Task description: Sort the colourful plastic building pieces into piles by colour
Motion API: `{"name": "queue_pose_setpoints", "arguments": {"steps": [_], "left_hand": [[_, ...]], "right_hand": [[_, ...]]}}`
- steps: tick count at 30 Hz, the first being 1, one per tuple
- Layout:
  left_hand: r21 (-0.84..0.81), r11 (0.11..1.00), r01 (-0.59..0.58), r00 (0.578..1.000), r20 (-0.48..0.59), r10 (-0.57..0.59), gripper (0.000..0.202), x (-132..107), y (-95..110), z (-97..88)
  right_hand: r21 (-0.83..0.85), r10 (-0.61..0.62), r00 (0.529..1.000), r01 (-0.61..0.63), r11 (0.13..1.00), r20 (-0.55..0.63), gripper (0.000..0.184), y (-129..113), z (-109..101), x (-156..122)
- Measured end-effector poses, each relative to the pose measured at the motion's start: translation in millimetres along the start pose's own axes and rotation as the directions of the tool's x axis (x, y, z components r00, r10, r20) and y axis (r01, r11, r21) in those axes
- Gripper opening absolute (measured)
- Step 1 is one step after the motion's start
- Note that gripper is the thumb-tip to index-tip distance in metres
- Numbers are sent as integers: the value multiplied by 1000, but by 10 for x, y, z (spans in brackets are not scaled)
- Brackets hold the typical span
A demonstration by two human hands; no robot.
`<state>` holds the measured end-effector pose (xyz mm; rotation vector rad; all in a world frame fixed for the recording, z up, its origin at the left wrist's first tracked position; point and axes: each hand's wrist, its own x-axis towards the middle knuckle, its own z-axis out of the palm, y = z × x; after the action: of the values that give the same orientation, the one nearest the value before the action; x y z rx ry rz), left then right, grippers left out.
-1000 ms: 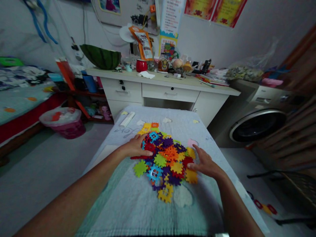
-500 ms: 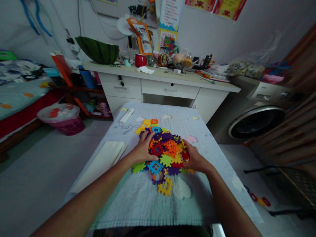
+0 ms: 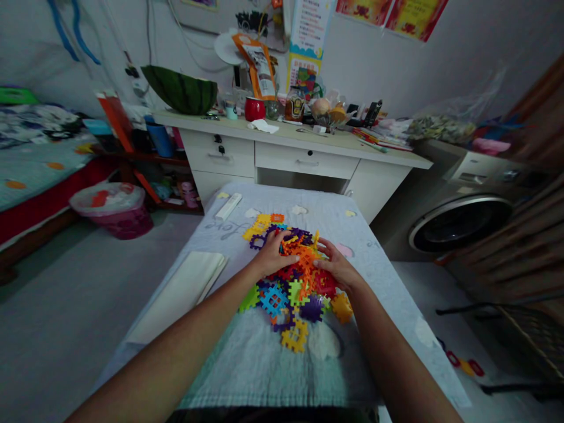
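A heap of colourful interlocking plastic building tiles point(image 3: 304, 256) lies on the cloth-covered table, some tipped up on edge. My left hand point(image 3: 272, 257) curls around the heap's left side, its thumb across orange tiles. From the right, my right hand point(image 3: 337, 265) grips the heap with bent fingers, its thumb on the orange tiles and a red tile point(image 3: 325, 283) under the palm. Flat at the near side lie a blue tile point(image 3: 274, 300), a purple tile point(image 3: 312, 308) and yellow tiles point(image 3: 295, 336). Fingertips of both hands are partly hidden among the tiles.
A folded white cloth point(image 3: 180, 291) and a white strip-shaped object point(image 3: 228, 207) lie on the table's left. Behind stands a white desk point(image 3: 220, 158) bearing a watermelon piece point(image 3: 180, 91) and jars. A washing machine point(image 3: 440, 194) is at right, a pink bin point(image 3: 126, 220) at left.
Both hands have moved closer together, pushing the tiles inward into a taller, tilted heap. A yellow tile at the near right now lies apart from my right hand.
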<state>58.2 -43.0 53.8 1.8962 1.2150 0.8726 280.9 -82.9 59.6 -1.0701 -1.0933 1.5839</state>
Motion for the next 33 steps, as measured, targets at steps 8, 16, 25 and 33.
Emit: {"name": "queue_pose_setpoints", "arguments": {"steps": [8,16,25,33], "left_hand": [[-400,914,59,995,-55,-89,56,123,98,69],[-802,586,114,988,32,-148,75,79,305,-101],[-763,640,91,991,5,-135,54,-46,304,-414],[-353,932,82,996,-5,-89,46,-310,103,-510]], "right_hand": [[-14,-68,995,67,998,-72,66,-1,154,81],[28,-160,987,160,987,30,71,-226,312,121],[-46,-258,966,257,965,-15,41,-273,287,217],[-381,-357,922,279,882,-151,37,-166,25,157]]}}
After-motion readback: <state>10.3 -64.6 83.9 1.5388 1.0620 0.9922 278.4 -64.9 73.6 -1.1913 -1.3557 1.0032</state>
